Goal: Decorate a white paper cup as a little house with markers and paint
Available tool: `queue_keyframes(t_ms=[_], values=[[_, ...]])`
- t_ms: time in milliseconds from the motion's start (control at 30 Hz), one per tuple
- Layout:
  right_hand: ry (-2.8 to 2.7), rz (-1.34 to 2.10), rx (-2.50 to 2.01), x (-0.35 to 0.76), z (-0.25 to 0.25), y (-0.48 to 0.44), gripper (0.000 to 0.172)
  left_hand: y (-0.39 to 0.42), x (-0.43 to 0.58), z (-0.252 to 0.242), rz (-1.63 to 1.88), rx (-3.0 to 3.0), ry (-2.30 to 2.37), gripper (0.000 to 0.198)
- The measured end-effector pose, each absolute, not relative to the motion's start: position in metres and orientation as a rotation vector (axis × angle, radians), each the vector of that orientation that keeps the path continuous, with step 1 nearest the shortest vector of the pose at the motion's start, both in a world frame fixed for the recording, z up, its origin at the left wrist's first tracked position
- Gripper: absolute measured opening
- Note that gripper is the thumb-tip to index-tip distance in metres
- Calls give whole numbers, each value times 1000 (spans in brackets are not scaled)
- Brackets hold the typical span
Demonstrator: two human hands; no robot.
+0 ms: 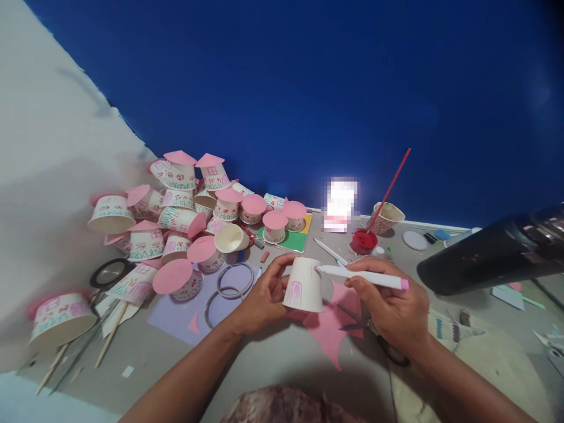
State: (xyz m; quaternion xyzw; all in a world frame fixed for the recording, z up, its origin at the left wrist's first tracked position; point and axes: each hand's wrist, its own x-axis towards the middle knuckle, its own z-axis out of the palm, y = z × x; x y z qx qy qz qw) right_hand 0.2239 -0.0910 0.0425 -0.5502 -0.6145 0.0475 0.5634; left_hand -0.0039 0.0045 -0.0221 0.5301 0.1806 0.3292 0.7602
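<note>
My left hand (268, 294) grips a white paper cup (311, 296), held upside down above the table. A pink-purple arched door is drawn on the cup's side. In my right hand (390, 302) is a white felt-tip marker (363, 275) with a pink end, its tip at the cup's upper right side, where a small pink mark shows. Beneath the hands lie cut pieces of pink paper (324, 338) and a pair of scissors (356, 324), partly hidden by my right hand.
Decorated cups with pink paper roofs (178, 276) are heaped at the left. Grey rings (235, 279) lie on a lilac sheet (170, 320). Behind stand a red pot (363, 242) with a stick and a stained cup (388, 217). A black cylinder (476, 258) juts in from the right.
</note>
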Motion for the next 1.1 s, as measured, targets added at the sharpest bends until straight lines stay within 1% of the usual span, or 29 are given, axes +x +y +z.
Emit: queue_keyframes(t_ms=[400,633,833,1100], values=[[-1440,142,-1316,223,48,-90,8,3,-3,-21,729,1179,405,83],[-1419,173,-1316,224,48,-91,7,3,-4,-20,730,1141,448,87],[-1405,176,-1366,225,50,-91,12,4,-4,-16,758,1143,454,86],[-1414,151,-1335,226,53,-90,10,5,-5,-17,758,1139,434,92]])
